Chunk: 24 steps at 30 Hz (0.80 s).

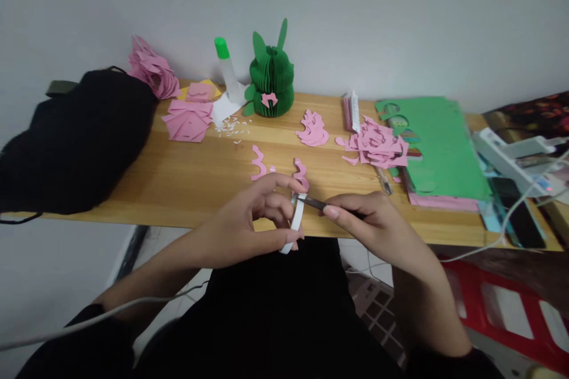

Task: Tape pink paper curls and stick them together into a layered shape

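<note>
My left hand (251,222) pinches a narrow white strip (297,219), which looks like tape, between the thumb and fingers above the table's front edge. In my right hand (376,219) are dark tweezers (315,203), their tip touching the strip's upper end. Just beyond my fingers lie two wavy pink paper cutouts, a left one (258,164) and a right one (300,170), the latter partly hidden by my left hand. Farther back stands a green pleated paper figure (272,80) with long ears and a pink bow (269,99).
Small white scraps (231,127), pink squares (189,121) and a green-capped glue bottle (226,65) are at back left. A black cloth bag (84,136) covers the left end. Pink offcuts (377,142), green sheets (444,142), a phone (518,210) and a power strip (507,160) occupy the right.
</note>
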Each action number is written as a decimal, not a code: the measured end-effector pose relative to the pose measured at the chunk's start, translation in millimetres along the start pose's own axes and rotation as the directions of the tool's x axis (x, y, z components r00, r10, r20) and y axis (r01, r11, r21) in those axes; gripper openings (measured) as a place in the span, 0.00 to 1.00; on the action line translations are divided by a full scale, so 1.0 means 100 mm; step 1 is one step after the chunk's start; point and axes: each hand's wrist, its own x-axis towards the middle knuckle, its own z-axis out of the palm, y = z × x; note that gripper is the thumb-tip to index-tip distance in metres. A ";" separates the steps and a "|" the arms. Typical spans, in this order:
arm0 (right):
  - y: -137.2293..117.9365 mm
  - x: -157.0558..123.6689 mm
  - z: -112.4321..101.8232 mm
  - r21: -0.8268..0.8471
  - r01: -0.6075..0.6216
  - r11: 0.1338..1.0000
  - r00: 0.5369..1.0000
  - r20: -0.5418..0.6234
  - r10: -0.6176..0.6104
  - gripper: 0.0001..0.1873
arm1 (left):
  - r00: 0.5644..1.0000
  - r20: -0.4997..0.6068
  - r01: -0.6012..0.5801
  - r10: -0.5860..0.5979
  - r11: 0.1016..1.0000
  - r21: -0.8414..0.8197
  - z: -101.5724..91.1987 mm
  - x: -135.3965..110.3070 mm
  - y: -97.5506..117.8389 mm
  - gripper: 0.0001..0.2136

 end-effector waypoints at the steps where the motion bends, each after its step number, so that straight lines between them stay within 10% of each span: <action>1: 0.00 0.00 0.00 0.005 -0.006 1.000 1.000 0.001 0.006 0.19 | 1.000 -0.001 0.001 -0.001 1.000 -0.001 0.00 0.00 0.00 0.19; 17: 0.03 0.04 0.03 -0.023 -0.005 1.000 1.000 0.016 0.006 0.17 | 1.000 0.007 -0.011 0.011 0.998 -0.055 -0.06 0.01 -0.05 0.19; 24: 0.24 0.14 0.07 -0.130 -0.092 0.987 0.991 -0.103 0.079 0.19 | 0.944 -0.302 0.052 0.135 0.840 0.539 -0.36 -0.18 -0.24 0.21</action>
